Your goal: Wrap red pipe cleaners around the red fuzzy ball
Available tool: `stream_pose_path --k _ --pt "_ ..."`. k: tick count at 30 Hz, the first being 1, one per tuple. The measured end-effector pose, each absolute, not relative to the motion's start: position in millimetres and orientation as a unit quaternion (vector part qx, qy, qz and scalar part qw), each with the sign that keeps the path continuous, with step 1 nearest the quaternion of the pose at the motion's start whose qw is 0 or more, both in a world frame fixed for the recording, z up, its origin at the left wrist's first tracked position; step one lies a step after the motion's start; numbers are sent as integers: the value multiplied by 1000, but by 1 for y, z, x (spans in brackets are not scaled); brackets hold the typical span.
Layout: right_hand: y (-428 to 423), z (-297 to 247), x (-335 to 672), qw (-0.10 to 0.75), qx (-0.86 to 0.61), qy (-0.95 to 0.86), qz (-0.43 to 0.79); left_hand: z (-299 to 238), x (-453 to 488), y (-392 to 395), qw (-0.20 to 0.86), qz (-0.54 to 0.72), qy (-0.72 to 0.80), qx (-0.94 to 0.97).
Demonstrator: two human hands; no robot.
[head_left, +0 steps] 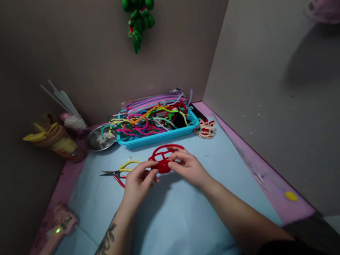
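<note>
Both hands meet over the light blue mat [179,221] and pinch a red pipe-cleaner shape [164,156], a looped frame with a denser red wad at its near end. My left hand [138,180] grips the wad from the left with closed fingers. My right hand [187,166] grips it from the right, fingers also closed. Small scissors [117,171] with yellow and red handles lie on the mat just left of my left hand.
A turquoise tray [158,136] full of coloured pipe cleaners stands behind the hands. A metal bowl [100,139], a yellow cup figure [53,140], a small red-white mask [205,129], a pink glue gun [49,237] and a green hanging ornament [137,6] surround the mat. Walls close the space.
</note>
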State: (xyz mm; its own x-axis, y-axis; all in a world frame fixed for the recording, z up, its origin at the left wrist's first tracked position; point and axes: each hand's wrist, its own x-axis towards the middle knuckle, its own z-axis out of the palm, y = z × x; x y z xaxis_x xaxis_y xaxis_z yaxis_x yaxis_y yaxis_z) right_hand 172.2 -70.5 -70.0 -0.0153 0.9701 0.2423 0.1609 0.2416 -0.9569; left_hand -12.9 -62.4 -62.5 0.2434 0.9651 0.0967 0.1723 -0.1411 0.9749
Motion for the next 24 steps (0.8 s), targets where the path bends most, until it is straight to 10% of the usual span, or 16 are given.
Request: stream_pose_path --k 24 --pt "-71 -79 160 525 -489 -548 430 -69 -1 -67 463 448 485 592"
